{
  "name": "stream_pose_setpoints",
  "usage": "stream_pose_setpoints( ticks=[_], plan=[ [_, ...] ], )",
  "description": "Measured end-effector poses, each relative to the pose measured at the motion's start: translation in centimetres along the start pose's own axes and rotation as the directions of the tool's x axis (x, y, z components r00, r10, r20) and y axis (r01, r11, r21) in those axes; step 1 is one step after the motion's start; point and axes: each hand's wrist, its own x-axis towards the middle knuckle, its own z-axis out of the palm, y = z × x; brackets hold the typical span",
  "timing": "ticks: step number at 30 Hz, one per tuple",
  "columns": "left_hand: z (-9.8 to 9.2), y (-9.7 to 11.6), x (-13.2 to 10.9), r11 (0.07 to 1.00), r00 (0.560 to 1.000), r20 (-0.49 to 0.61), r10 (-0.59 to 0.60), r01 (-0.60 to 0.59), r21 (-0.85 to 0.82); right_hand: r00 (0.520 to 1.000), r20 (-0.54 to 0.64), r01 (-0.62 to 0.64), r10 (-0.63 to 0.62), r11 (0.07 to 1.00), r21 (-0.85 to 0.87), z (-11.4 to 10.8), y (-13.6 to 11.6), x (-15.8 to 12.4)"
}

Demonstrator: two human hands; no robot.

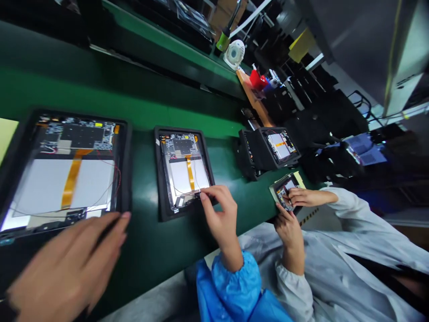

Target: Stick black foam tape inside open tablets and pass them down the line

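My left hand comes in from the lower left corner, over the near edge of a tablet-like device. Its fingers stretch toward the upper right and are somewhat blurred, and I see nothing in them. The device lies face down and uncovered in a black frame. It shows a circuit board, an orange ribbon cable, thin red and black wires and a silvery panel. Part of the near edge is hidden behind my hand. No right hand of mine shows.
Beside it, a co-worker's blue-sleeved hand touches a second opened device. Farther right, another person's hands work on a small device. Stacked black frames stand on the green bench. A white fan stands behind.
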Motion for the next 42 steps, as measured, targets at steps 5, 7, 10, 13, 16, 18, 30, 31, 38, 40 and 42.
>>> stream_pose_setpoints(
  ticks=[5, 7, 10, 13, 16, 18, 30, 31, 38, 40, 42],
  plan=[
    [5.2, 4.9, 5.6, 0.936, 0.977, -0.041, 0.209, -0.188, 0.298, 0.956, 0.287, -0.03, 0.062, 0.993, -0.113, 0.9, 1.2, -0.4],
    [6.4, 5.3, 6.8, 0.947, 0.99, -0.024, 0.141, -0.128, 0.294, 0.956, 0.286, -0.028, 0.066, 0.99, -0.137, 1.9, 1.0, -1.0],
    [6.6, 5.0, 7.2, 0.958, 0.99, 0.004, 0.143, -0.14, 0.249, 0.966, 0.257, 0.011, 0.021, 0.992, -0.125, 2.4, 1.3, -1.7],
    [6.0, 5.2, 7.7, 0.96, 0.992, 0.027, 0.121, -0.124, 0.252, 0.967, 0.253, 0.043, -0.019, 0.995, -0.091, 2.1, 2.0, -1.7],
    [5.6, 5.8, 9.0, 0.934, 0.99, 0.066, 0.128, -0.143, 0.328, 0.967, 0.254, 0.036, -0.031, 0.999, -0.017, 1.5, 2.3, -1.4],
    [5.8, 6.1, 9.7, 0.904, 0.978, 0.102, 0.182, -0.208, 0.374, 0.968, 0.251, 0.015, -0.026, 0.999, 0.047, 1.1, 2.4, -1.2],
    [5.1, 3.8, 10.5, 0.99, 0.985, 0.109, 0.135, -0.13, -0.053, 0.908, 0.311, 0.277, -0.281, 0.959, 0.057, -1.1, 4.3, 2.2],
    [4.9, 4.1, 10.6, 0.989, 0.987, 0.089, 0.133, -0.127, -0.071, 0.911, 0.303, 0.271, -0.279, 0.96, 0.069, -2.1, 4.5, 2.9],
    [8.3, 7.0, 11.8, 0.918, 0.921, 0.152, 0.357, -0.376, 0.122, 0.859, 0.491, 0.206, -0.145, 0.976, -0.073, -8.3, 6.4, 6.1],
    [8.9, 6.7, 12.2, 0.913, 0.918, 0.169, 0.36, -0.383, 0.136, 0.803, 0.583, 0.238, -0.122, 0.963, -0.125, -8.2, 6.6, 6.1],
    [8.7, 5.9, 12.5, 0.915, 0.922, 0.152, 0.357, -0.377, 0.139, 0.766, 0.635, 0.257, -0.101, 0.953, -0.158, -7.8, 6.6, 5.8]
  ],
)
